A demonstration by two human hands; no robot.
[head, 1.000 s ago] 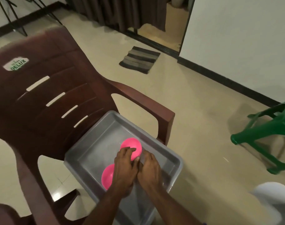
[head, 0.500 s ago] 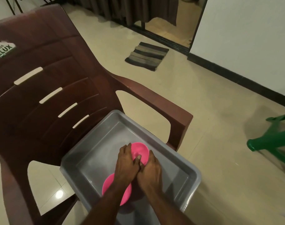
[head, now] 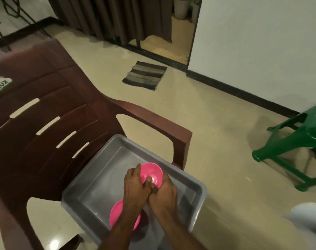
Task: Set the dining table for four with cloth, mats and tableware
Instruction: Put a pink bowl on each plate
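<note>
A grey plastic tub [head: 106, 179] sits on the seat of a brown plastic chair [head: 51, 123]. Inside it is a pink bowl [head: 152, 171], which both hands hold. My left hand [head: 134, 186] grips its left rim and my right hand [head: 162, 193] grips its right rim, both thumbs lying inside the bowl. A second pink bowl [head: 117, 216] lies nearer me in the tub, partly hidden under my left forearm.
The chair's right armrest [head: 164, 129] runs beside the tub. A green plastic stool [head: 295, 147] stands on the tiled floor at the right. A striped mat [head: 144, 75] lies by the curtained doorway. Something white [head: 308, 226] shows at the lower right edge.
Both hands have closed round the far pink bowl, thumbs now inside it. The camera has shifted, so the tub and chair sit further right in view.
</note>
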